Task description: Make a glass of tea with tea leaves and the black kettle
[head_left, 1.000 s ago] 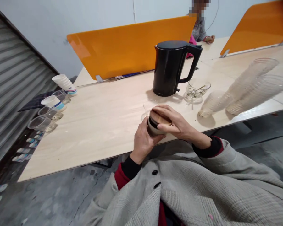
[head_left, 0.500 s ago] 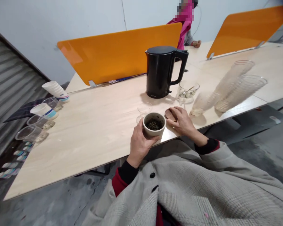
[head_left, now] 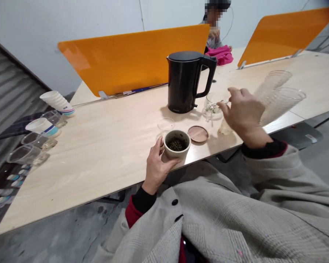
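My left hand (head_left: 157,164) is wrapped round a pale cup (head_left: 168,151) near the table's front edge. Dark dried tea leaves (head_left: 177,144) lie inside it. Just right of the cup, a round wooden lid (head_left: 198,134) rests flat on the table. Raised over the table, my right hand (head_left: 244,111) has its thumb and index finger apart, with no held thing visible between them. Those fingertips are beside a small glass bowl (head_left: 210,107), partly covering its right side. Behind the cup, a clear plastic cup (head_left: 166,124) stands close to my left fingers.
A black electric kettle (head_left: 183,82) stands behind the cup. Stacked clear plastic cups (head_left: 282,100) lean at the right, partly behind my right hand. Paper cups (head_left: 57,103) and clear cups line the left edge. Beyond an orange divider (head_left: 137,60) sits a person (head_left: 215,40) by pink cloth (head_left: 220,55).
My right hand has left the wooden lid on the table and moved up and right to the glass bowl. The pink cloth across the table has dropped lower.
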Motion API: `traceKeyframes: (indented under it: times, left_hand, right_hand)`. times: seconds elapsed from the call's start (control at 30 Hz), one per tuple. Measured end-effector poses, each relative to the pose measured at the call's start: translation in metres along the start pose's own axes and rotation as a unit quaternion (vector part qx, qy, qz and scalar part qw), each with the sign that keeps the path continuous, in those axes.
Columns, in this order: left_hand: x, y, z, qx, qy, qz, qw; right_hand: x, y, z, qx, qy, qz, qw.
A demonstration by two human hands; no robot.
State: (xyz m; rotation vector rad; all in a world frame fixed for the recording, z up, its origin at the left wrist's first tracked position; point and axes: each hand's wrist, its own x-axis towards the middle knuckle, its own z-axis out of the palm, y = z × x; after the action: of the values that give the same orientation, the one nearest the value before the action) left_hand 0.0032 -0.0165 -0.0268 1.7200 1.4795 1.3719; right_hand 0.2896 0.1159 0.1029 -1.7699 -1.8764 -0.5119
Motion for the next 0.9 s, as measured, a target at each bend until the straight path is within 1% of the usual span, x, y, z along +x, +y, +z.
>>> traceKeyframes:
  times: [0.07, 0.13, 0.23, 0.3, 0.37, 0.43, 0.6, 0.7, 0.77, 0.87, 0.9]
  left_hand:
    - [0.000, -0.001, 0.000, -0.019, 0.006, -0.003, 1.000]
    - [-0.001, -0.002, 0.000, -0.031, 0.014, -0.003, 0.999]
    - [-0.002, -0.003, 0.000, -0.035, 0.022, 0.001, 0.999]
    - [-0.003, -0.003, 0.000, -0.036, 0.024, 0.002, 0.999]
    - [-0.003, -0.003, 0.000, -0.037, 0.026, 0.004, 0.999]
    - [-0.003, -0.003, 0.000, -0.038, 0.028, 0.005, 0.999]
    - [-0.003, -0.002, -0.001, -0.035, 0.025, 0.004, 0.999]
    - [-0.003, 0.000, -0.002, -0.028, 0.023, 0.005, 0.999]
    - [-0.002, 0.001, -0.003, -0.025, 0.022, 0.007, 0.999]
    - [-0.002, 0.002, -0.004, -0.021, 0.023, 0.009, 0.999]
    - [-0.002, 0.002, -0.004, -0.021, 0.024, 0.009, 0.999]
  right_hand:
    - [0.021, -0.002, -0.008, -0.077, -0.056, 0.015, 0.995]
    - [0.038, -0.003, -0.007, -0.116, -0.117, 0.009, 0.986]
    - [0.057, -0.002, 0.001, -0.135, -0.201, 0.002, 0.970]
    - [0.063, -0.002, 0.006, -0.136, -0.229, 0.013, 0.964]
    - [0.066, -0.003, 0.010, -0.131, -0.230, 0.023, 0.964]
    - [0.066, -0.004, 0.013, -0.120, -0.212, 0.024, 0.970]
    - [0.064, 0.003, 0.027, -0.080, -0.164, 0.011, 0.983]
    - [0.065, 0.004, 0.033, -0.042, -0.139, -0.013, 0.989]
    - [0.066, -0.001, 0.030, -0.047, -0.151, -0.020, 0.987]
    - [0.066, -0.013, 0.018, -0.102, -0.182, 0.012, 0.978]
    - [0.066, -0.016, 0.012, -0.116, -0.181, 0.022, 0.976]
